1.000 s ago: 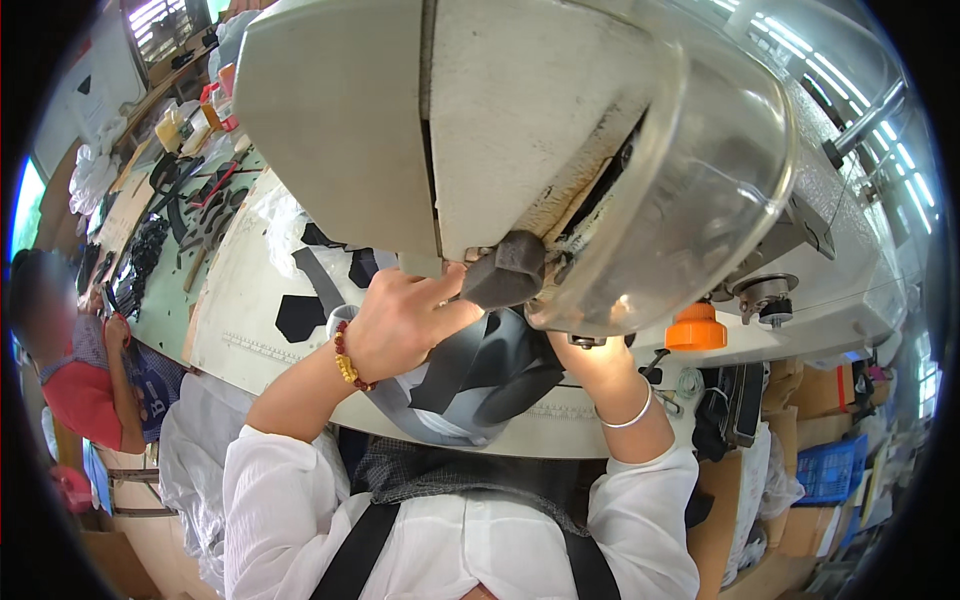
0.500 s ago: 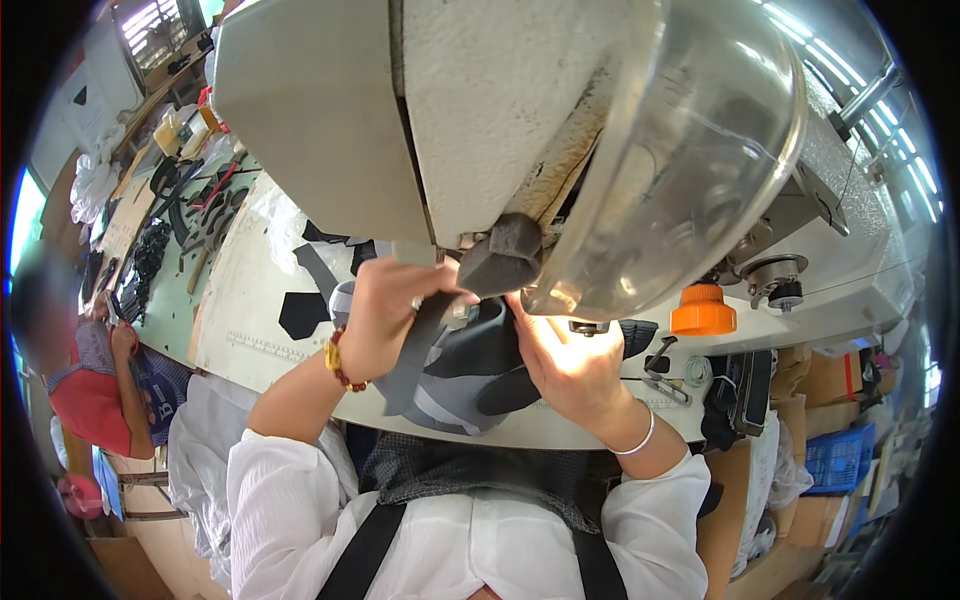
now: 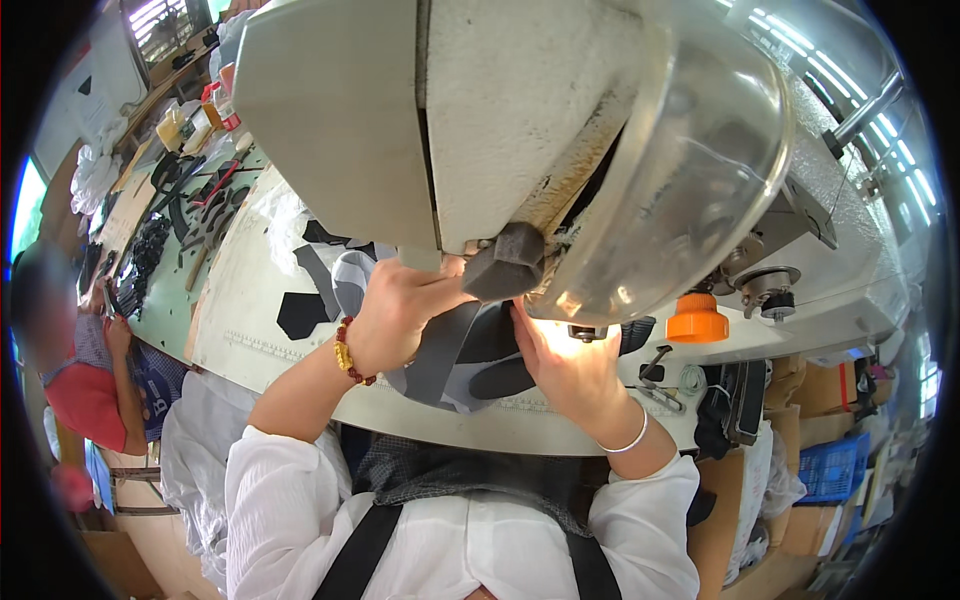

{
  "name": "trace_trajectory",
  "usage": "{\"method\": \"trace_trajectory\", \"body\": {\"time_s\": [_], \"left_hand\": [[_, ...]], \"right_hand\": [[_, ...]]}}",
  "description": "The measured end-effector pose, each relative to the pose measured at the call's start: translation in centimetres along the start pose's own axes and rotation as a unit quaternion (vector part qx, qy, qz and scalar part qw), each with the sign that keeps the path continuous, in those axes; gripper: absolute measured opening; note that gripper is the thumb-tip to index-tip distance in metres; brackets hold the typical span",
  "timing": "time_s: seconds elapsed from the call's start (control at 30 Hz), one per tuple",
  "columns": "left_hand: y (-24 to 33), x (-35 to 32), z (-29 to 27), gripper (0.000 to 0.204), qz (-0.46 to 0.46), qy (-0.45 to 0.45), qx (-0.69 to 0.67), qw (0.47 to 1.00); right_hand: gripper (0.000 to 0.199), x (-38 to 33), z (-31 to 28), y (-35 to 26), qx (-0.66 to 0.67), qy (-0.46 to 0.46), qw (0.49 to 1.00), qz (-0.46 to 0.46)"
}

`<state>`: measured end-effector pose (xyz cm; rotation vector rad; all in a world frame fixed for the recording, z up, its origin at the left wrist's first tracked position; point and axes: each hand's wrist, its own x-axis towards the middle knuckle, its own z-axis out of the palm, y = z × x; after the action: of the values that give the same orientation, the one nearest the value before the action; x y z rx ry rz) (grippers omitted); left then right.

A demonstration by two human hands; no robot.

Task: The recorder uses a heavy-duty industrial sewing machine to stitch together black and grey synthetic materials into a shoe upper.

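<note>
A grey and black fabric piece (image 3: 440, 355) of several sewn-looking panels lies under the head of a sewing machine (image 3: 340, 120). My left hand (image 3: 405, 305) is closed, pinching the fabric's left side close to the needle area. On the other side my right hand (image 3: 575, 370) grips the fabric's right edge, thumb along it, under a bright lamp glow. Its fingertips are partly hidden by the fabric and the clear plastic cover (image 3: 690, 150). A dark grey foam block (image 3: 505, 262) on the machine hides the needle and the stitching point.
Dark cut pieces (image 3: 300, 315) and a printed ruler strip (image 3: 265, 347) lie on the white table (image 3: 235, 300) to the left. An orange cap (image 3: 697, 318) juts out at right. Farther left, a person in red (image 3: 95, 400) works at a green table (image 3: 165, 310) strewn with black parts.
The fabric has shifted away from me under the machine, and less of it hangs toward the near table edge. My left hand has moved slightly right, its fingers closer together. The view has shifted slightly.
</note>
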<state>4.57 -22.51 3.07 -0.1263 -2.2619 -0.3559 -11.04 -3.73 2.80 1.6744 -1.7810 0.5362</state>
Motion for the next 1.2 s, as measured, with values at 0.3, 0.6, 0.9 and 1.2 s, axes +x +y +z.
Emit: {"method": "trace_trajectory", "body": {"time_s": [0.3,0.6,0.9,1.2], "left_hand": [[3.1,-4.8,2.1,0.029,-0.261,0.175,-0.112,0.943],[8.9,-10.1,6.5,0.054,-0.306,0.145,-0.14,0.931],[11.4,-8.5,11.7,0.074,-0.283,0.117,-0.17,0.937],[5.4,0.0,23.0,0.058,-0.364,0.009,-0.451,0.815]], "right_hand": [[0.079,-1.0,-1.8,-1.5,0.067,-0.033,0.997,0.014],[0.059,0.6,-0.7,-0.5,0.065,0.079,0.989,-0.111],[0.037,2.7,-4.1,-1.1,0.177,0.006,0.983,-0.049],[0.009,1.8,0.3,-2.6,-0.074,0.031,0.997,-0.016]]}}
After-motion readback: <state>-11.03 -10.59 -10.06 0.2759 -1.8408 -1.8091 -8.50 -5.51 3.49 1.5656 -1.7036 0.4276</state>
